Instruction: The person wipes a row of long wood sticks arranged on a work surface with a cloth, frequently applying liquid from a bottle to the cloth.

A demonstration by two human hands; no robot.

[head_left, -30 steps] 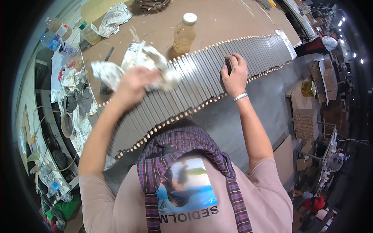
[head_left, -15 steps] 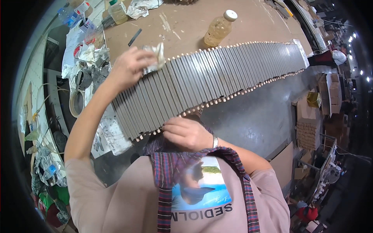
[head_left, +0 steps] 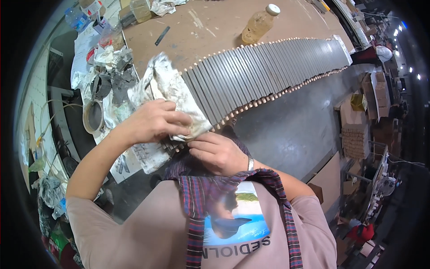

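A long row of grey metal slats with pale wooden peg ends (head_left: 268, 71) lies across the brown workbench top (head_left: 215, 27), running from the person's chest out toward the upper right. All positions below are given relative to this row.

The left hand (head_left: 154, 121) sits at the near, lower-left end of the row, fingers curled down over a crumpled, stained white rag (head_left: 172, 96) and pressing it onto the slats. The rag covers the nearest slats and spills off the row's left edge.

The right hand (head_left: 219, 152) is just below the row's near end, fingers bent loosely, fingertips touching the rag's lower edge; whether it grips anything cannot be told. A metal band is on that wrist.

Beyond the row's far edge, near its middle, a clear plastic bottle of yellowish liquid with a white cap (head_left: 260, 24) stands on the bench. Left of the row's near end lies a roll of tape (head_left: 92, 116) among grey scraps.
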